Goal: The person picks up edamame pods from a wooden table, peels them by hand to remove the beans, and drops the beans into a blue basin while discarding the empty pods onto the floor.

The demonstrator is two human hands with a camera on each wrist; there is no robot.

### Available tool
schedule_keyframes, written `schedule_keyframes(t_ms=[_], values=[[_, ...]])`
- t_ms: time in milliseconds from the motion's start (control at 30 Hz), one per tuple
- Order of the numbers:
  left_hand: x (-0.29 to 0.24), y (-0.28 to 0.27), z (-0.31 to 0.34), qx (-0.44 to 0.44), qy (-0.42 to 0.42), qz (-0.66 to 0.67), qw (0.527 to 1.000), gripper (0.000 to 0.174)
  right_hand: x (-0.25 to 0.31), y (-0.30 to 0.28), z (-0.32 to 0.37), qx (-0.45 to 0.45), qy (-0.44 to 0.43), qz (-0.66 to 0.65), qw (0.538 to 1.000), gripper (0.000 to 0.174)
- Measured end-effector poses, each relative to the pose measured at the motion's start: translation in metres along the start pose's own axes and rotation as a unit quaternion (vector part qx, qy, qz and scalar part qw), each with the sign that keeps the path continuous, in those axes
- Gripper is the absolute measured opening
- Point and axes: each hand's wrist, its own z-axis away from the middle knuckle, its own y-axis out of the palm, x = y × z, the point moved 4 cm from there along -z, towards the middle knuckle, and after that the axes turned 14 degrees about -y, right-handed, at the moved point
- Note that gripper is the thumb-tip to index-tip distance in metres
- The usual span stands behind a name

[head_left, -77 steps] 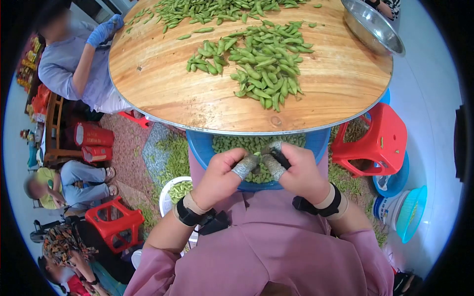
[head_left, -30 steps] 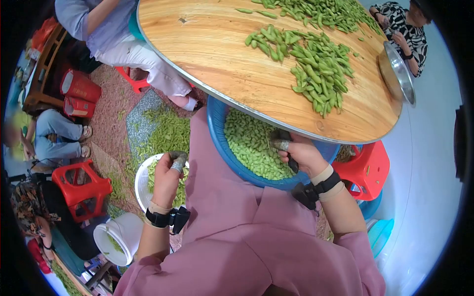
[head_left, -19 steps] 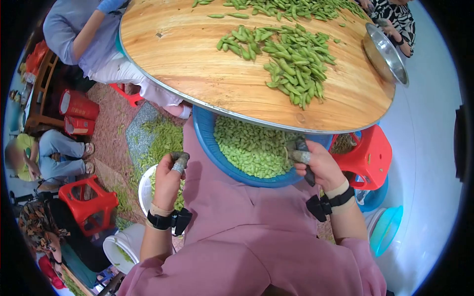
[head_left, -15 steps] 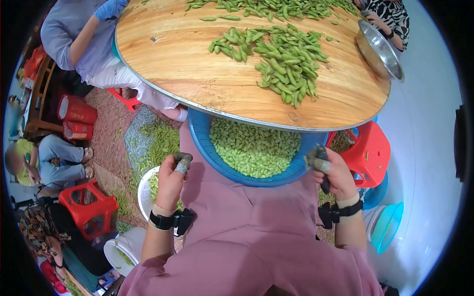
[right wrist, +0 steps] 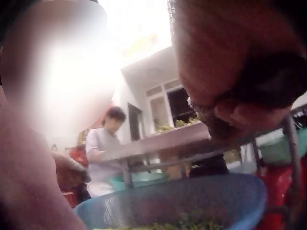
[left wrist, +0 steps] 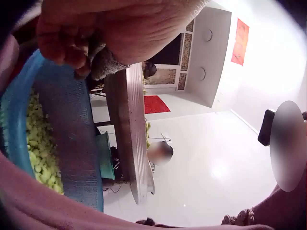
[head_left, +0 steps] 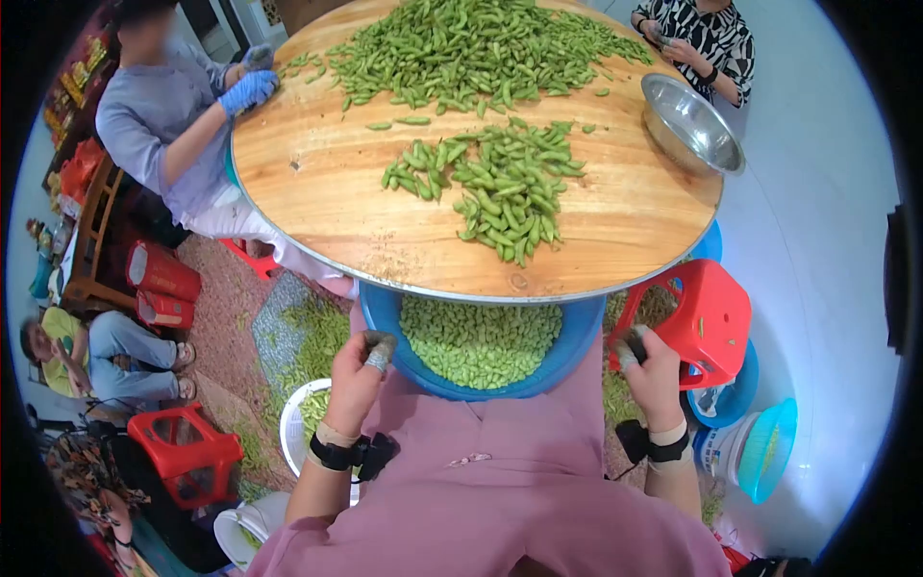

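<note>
My left hand [head_left: 354, 388] hangs beside the left rim of a blue basin [head_left: 382, 354], fingers loosely curled, thumb wrapped in grey tape. No object shows in it; the left wrist view has the curled fingers over the basin. Shelled green soybeans [head_left: 481, 348] fill the basin's bottom on my lap. To the basin's right, apart from it, is my right hand [head_left: 658, 380], also loosely curled, with grey and dark wrapping on its digits. Nothing shows in its grasp, though the right wrist view is dark and blurred. Ahead, a pile of soybean pods [head_left: 510, 197] lies on the round wooden table [head_left: 327, 226].
A larger pod heap [head_left: 461, 53] and a steel bowl [head_left: 697, 130] are on the table. Red stools [head_left: 716, 322] stand at both sides. A white basket [head_left: 291, 423] is by my left forearm. Two people sit at the table; others sit at left.
My hands were together over the basin, then parted. The left went toward the white basket and back up to the basin's side; the right left the beans and moved out right. The head view shifted.
</note>
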Motion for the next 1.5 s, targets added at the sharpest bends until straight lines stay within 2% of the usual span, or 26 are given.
schedule_keyframes(t_ms=[33, 67, 133, 333, 467, 533, 667, 733, 767, 833, 867, 933, 967, 1100, 1167, 1233, 1333, 1367, 1400, 1433, 1500], values=[[-0.007, 0.004, 0.002, -0.002, 0.008, -0.003, 1.0, 0.017, 0.02, 0.003, -0.015, 0.003, -0.046, -0.018, 0.999, 0.019], [-0.015, 0.009, 0.005, 0.004, 0.013, -0.022, 1.0, 0.016, 0.034, 0.007, -0.029, -0.004, -0.05, -0.022, 0.999, 0.019], [-0.023, 0.016, 0.006, 0.018, 0.02, -0.051, 0.998, 0.014, 0.066, 0.011, -0.055, -0.038, -0.191, -0.042, 0.98, 0.017], [-0.039, 0.04, 0.011, 0.055, 0.041, -0.086, 0.994, 0.014, 0.086, 0.037, -0.117, -0.078, -0.245, 0.008, 0.966, 0.022], [-0.039, 0.053, 0.013, 0.095, 0.053, -0.085, 0.99, 0.015, 0.075, 0.054, -0.126, -0.043, -0.2, 0.083, 0.975, 0.023], [-0.039, 0.059, 0.014, 0.117, 0.063, -0.095, 0.987, 0.016, 0.071, 0.049, -0.119, -0.106, -0.201, 0.037, 0.973, 0.021], [-0.056, 0.073, 0.017, 0.162, 0.058, -0.165, 0.971, 0.022, 0.071, 0.041, -0.113, -0.116, -0.168, -0.031, 0.979, 0.019], [-0.073, 0.092, 0.021, 0.22, 0.167, -0.214, 0.937, 0.027, 0.082, 0.033, -0.103, -0.127, -0.174, -0.031, 0.976, 0.02], [-0.079, 0.1, 0.023, 0.219, 0.167, -0.215, 0.937, 0.027, 0.088, 0.03, -0.095, -0.128, -0.174, -0.032, 0.976, 0.02], [-0.094, 0.116, 0.029, 0.217, 0.102, -0.132, 0.962, 0.028, 0.103, 0.028, -0.077, -0.1, -0.237, -0.062, 0.964, 0.021], [-0.107, 0.126, 0.035, 0.215, 0.094, -0.056, 0.97, 0.026, 0.104, 0.031, -0.068, -0.1, -0.236, -0.063, 0.964, 0.021], [-0.103, 0.135, 0.03, 0.23, 0.07, -0.026, 0.97, 0.025, 0.111, 0.038, -0.052, -0.069, -0.291, -0.068, 0.952, 0.021], [-0.099, 0.137, 0.028, 0.244, 0.047, 0.005, 0.969, 0.023, 0.111, 0.041, -0.048, -0.068, -0.291, -0.069, 0.952, 0.021], [-0.096, 0.134, 0.026, 0.216, 0.043, 0.001, 0.975, 0.02, 0.103, 0.05, -0.041, -0.016, -0.242, -0.127, 0.962, 0.024], [-0.094, 0.126, 0.025, 0.178, 0.038, 0.038, 0.983, 0.02, 0.091, 0.057, -0.036, -0.004, -0.129, -0.264, 0.956, 0.028], [-0.092, 0.12, 0.026, 0.163, 0.05, 0.014, 0.985, 0.018, 0.093, 0.05, -0.037, 0.008, -0.105, -0.288, 0.952, 0.034], [-0.089, 0.116, 0.03, 0.177, 0.062, -0.032, 0.982, 0.018, 0.098, 0.046, -0.04, 0.121, -0.067, -0.34, 0.93, 0.035], [-0.091, 0.116, 0.033, 0.177, 0.103, -0.065, 0.977, 0.017, 0.099, 0.045, -0.039, 0.122, -0.066, -0.34, 0.93, 0.035], [-0.093, 0.116, 0.036, 0.176, 0.144, -0.099, 0.969, 0.017, 0.1, 0.046, -0.037, 0.152, -0.08, -0.33, 0.928, 0.033], [-0.092, 0.114, 0.038, 0.177, 0.144, -0.101, 0.969, 0.017, 0.102, 0.047, -0.035, 0.18, -0.095, -0.321, 0.925, 0.032], [-0.093, 0.113, 0.041, 0.17, 0.177, -0.189, 0.951, 0.017, 0.105, 0.044, -0.035, 0.173, -0.121, -0.316, 0.925, 0.031]])
